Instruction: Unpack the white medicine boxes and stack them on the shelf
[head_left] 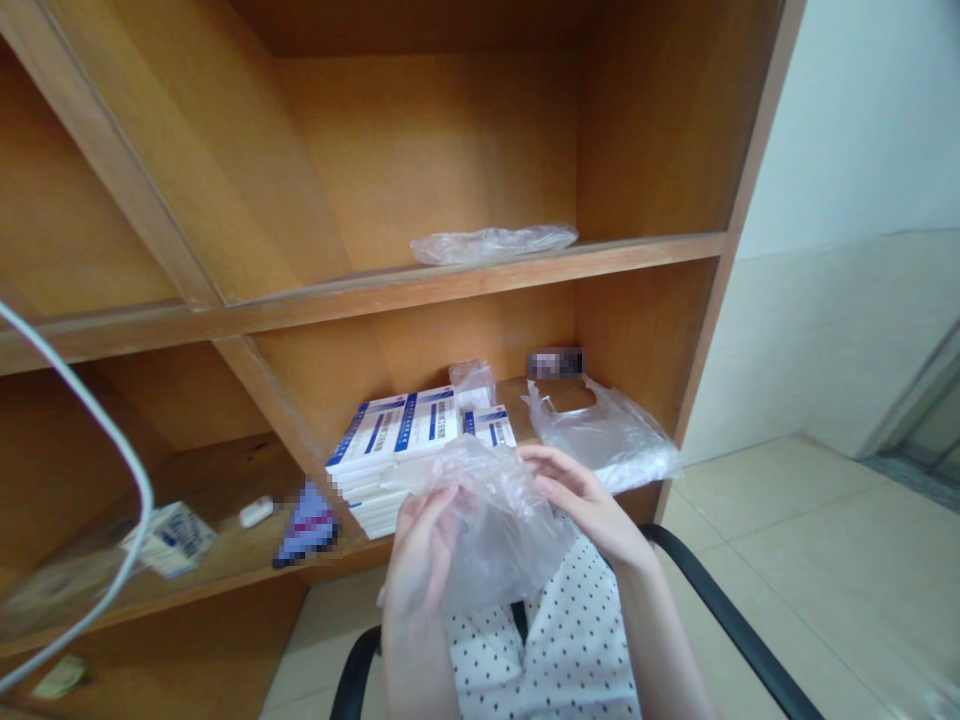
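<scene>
A crumpled clear plastic bag [502, 545] hangs between my two hands, above my dotted clothing. My left hand [424, 560] grips its left side, with thumb and fingers closed on the film. At its upper right edge, my right hand [581, 495] has its fingers bent against the plastic and seems to pinch it. Just behind the bag, stacked white and blue boxes [405, 430] stand on the lower shelf, partly covered by the bag. Another clear plastic bag [607, 435] lies to their right on the same shelf.
On the wooden shelf edge [480, 285] above lies a flattened clear bag [495, 243]. In the left compartment are a small box [176, 540] and a white object [256, 512]. A white cable [124, 450] crosses the left side. Black chair armrests [727, 610] flank me.
</scene>
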